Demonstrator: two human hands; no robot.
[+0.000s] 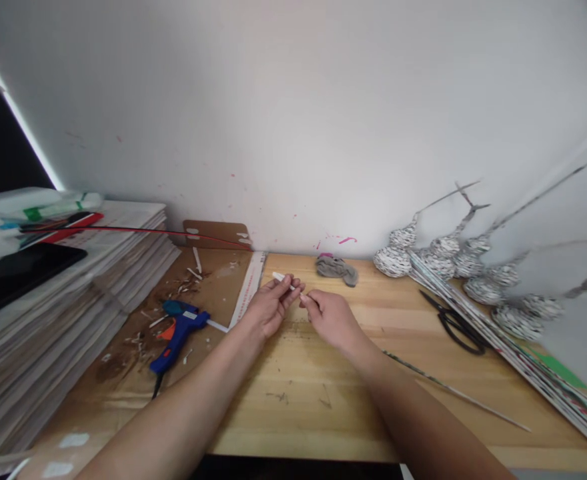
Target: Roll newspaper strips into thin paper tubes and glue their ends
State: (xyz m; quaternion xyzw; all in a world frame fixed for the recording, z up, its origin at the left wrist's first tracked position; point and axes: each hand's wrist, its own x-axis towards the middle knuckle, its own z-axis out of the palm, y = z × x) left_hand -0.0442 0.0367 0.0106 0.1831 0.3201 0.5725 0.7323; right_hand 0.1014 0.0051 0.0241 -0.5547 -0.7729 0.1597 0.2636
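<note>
Over the middle of the wooden table, a slim white stick [279, 276] lies in my left hand [272, 305], its pale tip showing past the fingers. The fingers are bent around it; whether it is rolled paper or something else, I cannot tell. My right hand [331, 317] is closed in a pinch at the stick's near end, touching the left fingertips. To the right of my right forearm lies a thin rolled-paper rod [453, 388]. A crumpled grey cloth [336, 269] sits just beyond the hands, by the wall.
At left, a blue glue gun [176, 341] rests on brown cardboard [223, 280] with scraps, beside a stack of paper [98, 293]. At right are black scissors [458, 327], a bundle of paper rods [518, 363] and several woven gourd shapes [393, 260] along the wall.
</note>
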